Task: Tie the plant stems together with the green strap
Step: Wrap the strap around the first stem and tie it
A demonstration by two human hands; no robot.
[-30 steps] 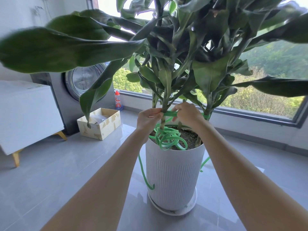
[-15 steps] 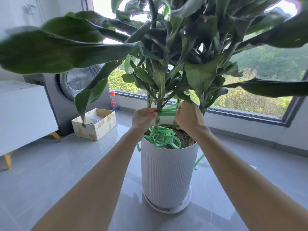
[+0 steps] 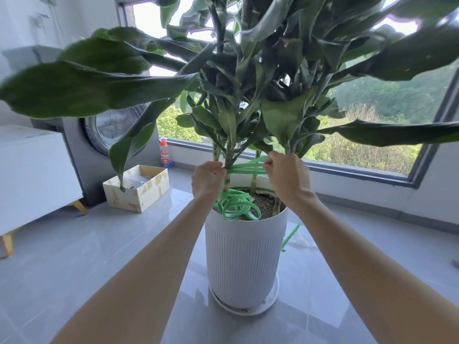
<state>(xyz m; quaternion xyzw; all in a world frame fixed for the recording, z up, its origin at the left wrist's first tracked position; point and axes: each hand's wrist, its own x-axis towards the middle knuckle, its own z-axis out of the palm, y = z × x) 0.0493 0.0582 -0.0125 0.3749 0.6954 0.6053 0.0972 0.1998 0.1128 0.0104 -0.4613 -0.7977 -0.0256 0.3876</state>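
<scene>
White cabinet (image 3: 32, 170) stands at far left, then a grey washer (image 3: 82, 155), an open box (image 3: 124, 198) on the floor (image 3: 74, 256) and a red-capped bottle (image 3: 164, 156) below the window (image 3: 422, 155). Next comes the left hand (image 3: 207, 181), fingers curled tight, pinching the strap (image 3: 248, 168) against the leftmost of the stems (image 3: 227, 181), a little above the pot (image 3: 244, 256) rim. From that pinch the strap runs as several flat green bands, nearly level, its long axis straight across the view to the right, crossing the thin middle stem (image 3: 253, 181), seemingly in front of it. The bands end at the right hand (image 3: 288, 177), whose thumb and fingertips nip them narrow with the other fingers folded. This hand sits at the right stem (image 3: 288, 147) and hides whether the strap goes round it. A coil (image 3: 236, 206) of spare strap lies on the soil (image 3: 263, 202) below the left hand, and a loose tail (image 3: 290, 235) hangs outside the pot on the right. No knot shows, so I judge the tie unfinished. The left hand acts as anchor and the right hand, nearer the right stem, holds the working run. Any pull should go rightward along the bands, kept taut, lest the left pinch slip.
</scene>
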